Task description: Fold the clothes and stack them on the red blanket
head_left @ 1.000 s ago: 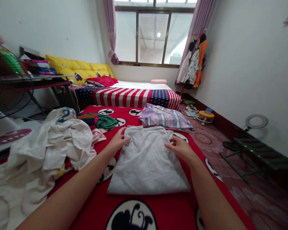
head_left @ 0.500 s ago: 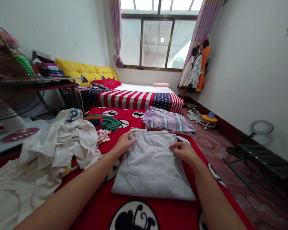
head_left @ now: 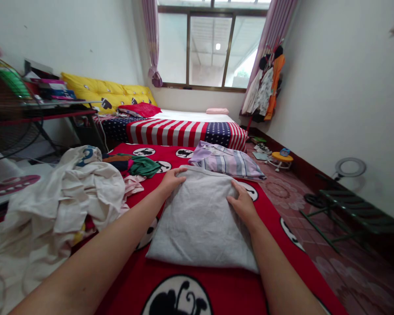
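A light grey garment [head_left: 202,218], folded into a rough rectangle, lies on the red cloth with black-and-white round prints [head_left: 118,280]. Its far left corner is pinched between the thumb and fingers of my left hand [head_left: 173,181]. At the far right corner, my right hand [head_left: 243,203] grips the edge, with the thumb on top and some fingertips hidden. Just beyond the grey garment lies a folded lilac and striped garment [head_left: 225,159]. To the left is a loose heap of cream-white clothing [head_left: 88,188], with a green piece of cloth [head_left: 144,166] behind it.
A fan [head_left: 6,113] and a cluttered desk [head_left: 52,107] stand at the left. Across the back is a bed with a stars-and-stripes cover [head_left: 170,132]. On the tiled floor at right are a yellow stool [head_left: 282,156], a ring light [head_left: 350,168] and a dark green folding stool [head_left: 357,214].
The grey garment's far edge, uneven before, now lies straighter and smoother. My right hand has shifted from beside the right edge onto the far right corner. The view has moved slightly.
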`<state>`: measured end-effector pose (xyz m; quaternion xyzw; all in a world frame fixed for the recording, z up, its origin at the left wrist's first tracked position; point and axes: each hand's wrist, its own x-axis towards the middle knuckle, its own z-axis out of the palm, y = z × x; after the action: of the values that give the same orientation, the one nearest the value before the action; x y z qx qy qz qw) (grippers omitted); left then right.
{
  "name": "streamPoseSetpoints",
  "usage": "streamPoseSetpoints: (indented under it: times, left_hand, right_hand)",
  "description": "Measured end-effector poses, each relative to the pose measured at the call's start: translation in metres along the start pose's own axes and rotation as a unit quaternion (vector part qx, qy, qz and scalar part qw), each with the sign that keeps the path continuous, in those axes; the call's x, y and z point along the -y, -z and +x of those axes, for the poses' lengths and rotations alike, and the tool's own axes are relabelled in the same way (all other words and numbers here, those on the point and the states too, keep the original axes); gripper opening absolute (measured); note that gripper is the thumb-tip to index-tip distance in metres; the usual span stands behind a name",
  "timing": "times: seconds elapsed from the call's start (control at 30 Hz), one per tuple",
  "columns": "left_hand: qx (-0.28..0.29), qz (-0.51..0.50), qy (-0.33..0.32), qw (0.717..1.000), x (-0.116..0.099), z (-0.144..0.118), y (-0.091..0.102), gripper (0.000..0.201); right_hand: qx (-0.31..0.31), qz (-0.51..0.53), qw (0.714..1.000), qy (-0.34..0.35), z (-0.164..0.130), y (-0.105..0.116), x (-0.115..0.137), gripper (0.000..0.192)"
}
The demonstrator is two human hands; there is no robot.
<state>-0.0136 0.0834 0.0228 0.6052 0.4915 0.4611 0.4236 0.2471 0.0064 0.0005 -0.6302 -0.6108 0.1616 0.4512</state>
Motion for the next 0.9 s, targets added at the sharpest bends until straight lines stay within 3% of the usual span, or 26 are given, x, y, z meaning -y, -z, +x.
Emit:
streamPoseSetpoints:
  times: [0.2,0.37,0.6,0.77,0.9]
  left_hand:
    - [-0.050,0.116,-0.011,0.992,0.014,-0.015,0.012,0.065]
    - [0.011,0.288,-0.064,0.955,0.004,-0.071,0.027,0.066]
    - [0.114,0.210,-0.017,0.971,0.003,-0.151,0.049,0.068]
    - [0.152,0.177,0.028,0.972,0.004,-0.178,0.059,0.055]
    - [0.180,0.215,0.006,0.960,-0.004,-0.189,0.061,0.035]
  right_hand:
    - [0.006,-0.067,0.997,-0.036,0.004,0.004,-0.012,0.060]
    - [0.043,-0.102,0.991,-0.070,0.005,0.025,-0.001,0.056]
    - [0.143,-0.105,0.982,-0.061,-0.016,0.029,0.009,0.058]
    - [0.203,-0.059,0.976,-0.052,-0.053,0.048,0.022,0.056]
    - [0.295,-0.050,0.953,-0.055,-0.097,0.077,0.038,0.063]
